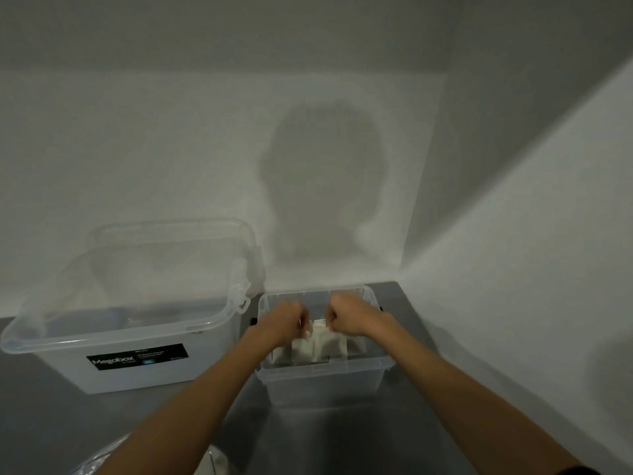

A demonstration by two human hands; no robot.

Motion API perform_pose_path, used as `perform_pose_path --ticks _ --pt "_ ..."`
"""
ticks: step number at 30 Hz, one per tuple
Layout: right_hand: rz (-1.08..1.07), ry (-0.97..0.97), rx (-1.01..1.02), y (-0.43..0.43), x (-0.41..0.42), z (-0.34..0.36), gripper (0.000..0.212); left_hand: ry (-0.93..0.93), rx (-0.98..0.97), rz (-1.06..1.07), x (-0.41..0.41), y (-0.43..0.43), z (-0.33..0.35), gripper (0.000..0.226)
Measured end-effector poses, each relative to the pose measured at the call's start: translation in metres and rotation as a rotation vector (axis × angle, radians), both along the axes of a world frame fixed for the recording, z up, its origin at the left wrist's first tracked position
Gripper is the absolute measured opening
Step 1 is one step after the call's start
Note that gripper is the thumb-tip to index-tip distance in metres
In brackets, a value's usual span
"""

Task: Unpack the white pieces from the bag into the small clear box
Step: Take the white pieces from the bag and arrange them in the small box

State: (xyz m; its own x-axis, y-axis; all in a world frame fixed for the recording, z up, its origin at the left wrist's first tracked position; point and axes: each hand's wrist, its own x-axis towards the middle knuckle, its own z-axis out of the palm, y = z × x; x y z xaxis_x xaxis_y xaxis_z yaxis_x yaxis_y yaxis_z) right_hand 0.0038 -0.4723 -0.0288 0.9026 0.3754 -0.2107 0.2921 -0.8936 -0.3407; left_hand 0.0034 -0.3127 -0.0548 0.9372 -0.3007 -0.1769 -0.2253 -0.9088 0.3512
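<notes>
Lower centre of the frame: the white pieces [320,347] stood in a row inside the small clear box [325,385]. The left hand [284,320] and right hand [349,317], fingers curled, pinched one piece's top edge (light, fairly stiff by its look; a sound hold).

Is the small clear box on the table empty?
No: several white pieces stand side by side inside the small clear box, just beneath the left hand and right hand.
</notes>
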Motion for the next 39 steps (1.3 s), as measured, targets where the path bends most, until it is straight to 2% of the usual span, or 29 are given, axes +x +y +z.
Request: perform_pose_path --ticks 7,20,30,35,39 --pt "-0.051 0.024 -0.035 0.008 0.015 -0.044 0.018 0.002 0.153 0.06 0.012 -0.009 -0.024 0.014" --pt "-0.078 -0.065 -0.095 0.02 0.013 -0.055 0.019 -0.135 0.392 0.04 0.012 -0.015 -0.042 0.021" --pt "-0.094 -0.039 -0.088 0.018 0.009 -0.047 0.017 -0.115 0.349 0.028 0.009 -0.011 -0.035 0.019" --pt "-0.068 -0.098 -0.057 0.018 0.006 -0.02 0.017 -0.074 0.171 -0.005 0.006 -0.004 -0.01 0.021" --pt "-0.058 -0.213 0.001 0.024 -0.01 0.015 0.019 -0.125 -0.013 -0.033 -0.01 0.012 0.023 0.024"
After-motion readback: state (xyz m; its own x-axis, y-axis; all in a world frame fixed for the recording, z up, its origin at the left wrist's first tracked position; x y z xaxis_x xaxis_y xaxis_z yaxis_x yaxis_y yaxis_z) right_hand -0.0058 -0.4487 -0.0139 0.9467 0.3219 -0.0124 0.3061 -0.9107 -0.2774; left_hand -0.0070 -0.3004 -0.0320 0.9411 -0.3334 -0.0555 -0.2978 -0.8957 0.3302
